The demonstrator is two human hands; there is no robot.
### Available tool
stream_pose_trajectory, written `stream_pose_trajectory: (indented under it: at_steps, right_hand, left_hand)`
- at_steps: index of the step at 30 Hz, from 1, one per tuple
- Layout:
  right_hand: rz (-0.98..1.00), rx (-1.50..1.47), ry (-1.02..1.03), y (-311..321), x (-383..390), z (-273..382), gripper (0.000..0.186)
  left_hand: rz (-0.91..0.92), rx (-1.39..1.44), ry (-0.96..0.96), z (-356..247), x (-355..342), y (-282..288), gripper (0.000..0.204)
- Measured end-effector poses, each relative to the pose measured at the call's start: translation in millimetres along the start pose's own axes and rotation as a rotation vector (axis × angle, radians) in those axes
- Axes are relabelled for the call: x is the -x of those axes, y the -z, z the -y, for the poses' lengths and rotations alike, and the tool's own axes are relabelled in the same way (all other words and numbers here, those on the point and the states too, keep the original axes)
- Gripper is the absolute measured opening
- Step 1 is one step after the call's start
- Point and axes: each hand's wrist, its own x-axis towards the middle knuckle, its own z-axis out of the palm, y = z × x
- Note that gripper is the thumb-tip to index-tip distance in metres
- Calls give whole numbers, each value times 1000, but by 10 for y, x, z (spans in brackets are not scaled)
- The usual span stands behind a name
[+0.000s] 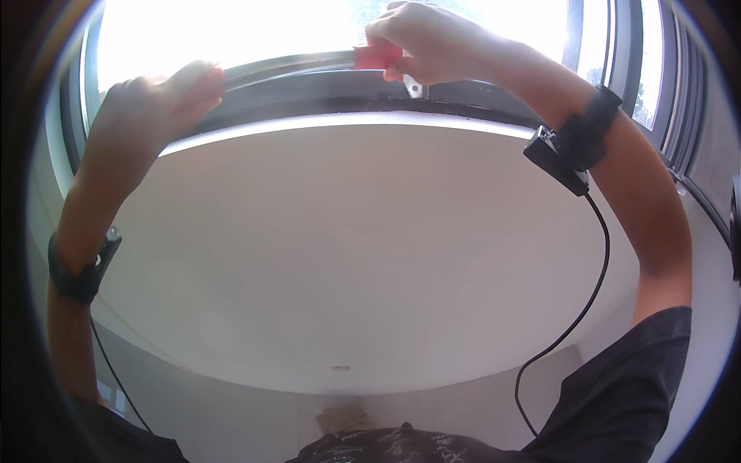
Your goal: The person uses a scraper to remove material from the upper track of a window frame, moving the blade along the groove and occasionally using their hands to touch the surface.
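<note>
At the upper middle, my right hand is closed, its thumb and fingers pinching a small flat red piece against the lower part of the window frame. What that piece is made of is unclear. My left hand is up at the left end of the same frame, fingers curled and pressed together. Reddish patches show by its fingertips, and what they hold, if anything, cannot be made out. Between the hands runs a pale, shiny strip along the frame. A small metal bracket sits just below my right hand.
Bright window glass glares behind the hands. A broad white surface spreads below the frame. Each wrist wears a black strapped device with a cable hanging down. More window framing stands at the right.
</note>
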Motion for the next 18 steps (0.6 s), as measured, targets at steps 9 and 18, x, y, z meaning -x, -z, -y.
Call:
stream_pose_trajectory:
  at_steps: [9, 18]
  right_hand:
    - [-71, -146, -129, -92, 37, -23, 17]
    - [-96, -254, -44, 26, -185, 175, 11]
  left_hand:
    - [-24, -59, -32, -1, -99, -50, 41]
    - [-84, -139, 39, -235, 267, 302, 28]
